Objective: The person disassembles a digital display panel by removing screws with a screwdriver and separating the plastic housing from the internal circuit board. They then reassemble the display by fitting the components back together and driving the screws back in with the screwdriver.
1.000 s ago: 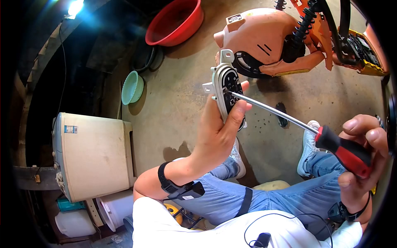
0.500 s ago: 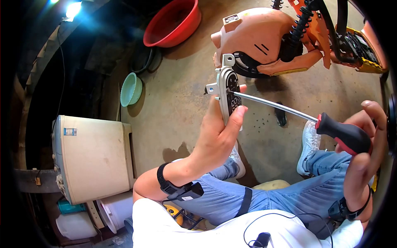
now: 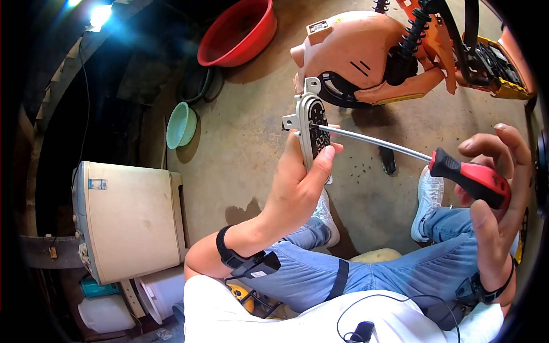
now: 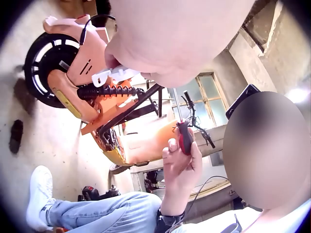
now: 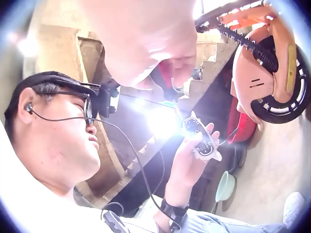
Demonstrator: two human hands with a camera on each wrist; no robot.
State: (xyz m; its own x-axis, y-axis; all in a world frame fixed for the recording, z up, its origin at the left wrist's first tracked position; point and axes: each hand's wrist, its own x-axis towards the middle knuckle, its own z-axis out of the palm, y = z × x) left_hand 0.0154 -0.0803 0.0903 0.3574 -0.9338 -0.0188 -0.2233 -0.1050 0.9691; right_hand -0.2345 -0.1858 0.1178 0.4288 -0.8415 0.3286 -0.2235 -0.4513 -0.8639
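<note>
My left hand holds up an oval panel with a white rim, a black patterned face and two pierced mounting tabs. The thumb lies along its lower front edge. A screwdriver with a red and black handle reaches across from the right, its tip at the panel's face near the tabbed side. At its handle end is my right hand, thumb below and fingers around the back. The right wrist view shows the panel face-on in the left hand; in the left wrist view the screwdriver handle sits among the right fingers.
An orange scooter with exposed shock absorbers stands just beyond the panel. To the left are a red basin, a green basin and a cream appliance. A dark object lies on the floor between the shoes.
The right fingers have opened out and shifted around the handle, which has turned and risen slightly. The screwdriver tip stays at the panel; the left hand has moved slightly left.
</note>
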